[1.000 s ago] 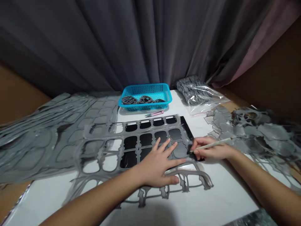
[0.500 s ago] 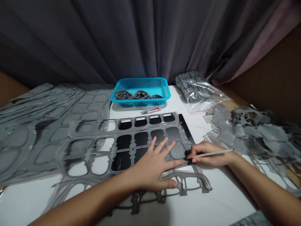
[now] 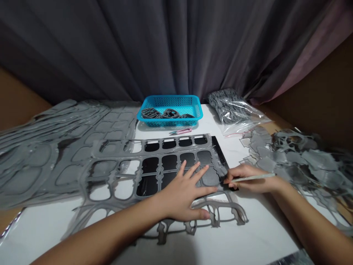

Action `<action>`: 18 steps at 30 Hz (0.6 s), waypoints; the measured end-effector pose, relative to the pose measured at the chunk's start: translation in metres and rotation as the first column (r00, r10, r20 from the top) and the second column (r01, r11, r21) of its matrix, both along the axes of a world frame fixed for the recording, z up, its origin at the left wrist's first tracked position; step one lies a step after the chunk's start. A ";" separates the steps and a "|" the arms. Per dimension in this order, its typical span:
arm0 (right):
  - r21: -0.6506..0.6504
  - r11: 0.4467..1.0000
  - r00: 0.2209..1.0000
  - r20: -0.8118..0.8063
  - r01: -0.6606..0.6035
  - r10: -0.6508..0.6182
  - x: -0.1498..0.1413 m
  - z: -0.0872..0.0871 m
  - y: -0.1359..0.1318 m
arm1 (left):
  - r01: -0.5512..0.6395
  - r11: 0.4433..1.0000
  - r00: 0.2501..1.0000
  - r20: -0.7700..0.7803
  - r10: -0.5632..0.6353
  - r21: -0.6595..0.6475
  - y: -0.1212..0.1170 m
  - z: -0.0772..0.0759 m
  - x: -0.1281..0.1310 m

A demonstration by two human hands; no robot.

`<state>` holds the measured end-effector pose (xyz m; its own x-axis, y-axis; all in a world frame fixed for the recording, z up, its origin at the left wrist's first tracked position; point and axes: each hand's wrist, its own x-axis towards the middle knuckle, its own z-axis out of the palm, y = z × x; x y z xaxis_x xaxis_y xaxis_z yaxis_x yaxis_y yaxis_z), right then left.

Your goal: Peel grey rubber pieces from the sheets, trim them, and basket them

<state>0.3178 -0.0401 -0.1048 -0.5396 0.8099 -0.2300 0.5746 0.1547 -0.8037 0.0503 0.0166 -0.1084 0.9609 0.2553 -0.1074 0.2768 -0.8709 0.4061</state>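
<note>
My left hand (image 3: 183, 197) lies flat with fingers spread on a grey rubbery sheet (image 3: 172, 150) full of rounded cut-out openings. A black board (image 3: 219, 151) lies under part of the sheet and shows through the openings. My right hand (image 3: 245, 177) is closed around a slim pale stick-like tool (image 3: 253, 177). Its working tip is down by the sheet's right edge, close to my left index finger, and is too small to make out. A filled grey panel (image 3: 210, 176) sits between the two hands. Looser strips of the sheet (image 3: 212, 213) hang toward me.
A blue basket (image 3: 170, 122) with grey cut pieces stands at the back. Pink-handled thread snips (image 3: 182, 131) lie before it. To the right are a clear bag (image 3: 231, 108) of grey pieces and a scrap heap (image 3: 309, 162). More grey sheets (image 3: 68, 136) cover the left side.
The whole view has shifted slightly, with the basket and sheet now further right. My right hand has edged a little away from me along the sheet's edge; my left hand stays pressed down.
</note>
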 end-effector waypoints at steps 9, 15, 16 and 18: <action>0.038 0.999 0.999 -0.034 -0.005 0.006 0.006 -0.008 0.001 | -0.008 1.000 1.000 0.011 0.008 0.013 -0.003 0.000 0.001; 0.155 0.986 0.998 -0.031 -0.057 0.063 -0.001 -0.010 -0.001 | -0.002 1.000 1.000 0.012 0.002 0.022 -0.004 0.000 0.000; 0.193 0.980 0.997 -0.031 -0.058 0.065 -0.004 -0.011 -0.002 | 0.000 1.000 1.000 0.015 0.000 0.023 -0.004 0.000 0.000; 0.289 0.957 0.999 -0.029 -0.032 0.042 -0.012 -0.016 -0.002 | 0.000 1.000 1.000 0.023 -0.001 0.028 -0.004 0.000 0.000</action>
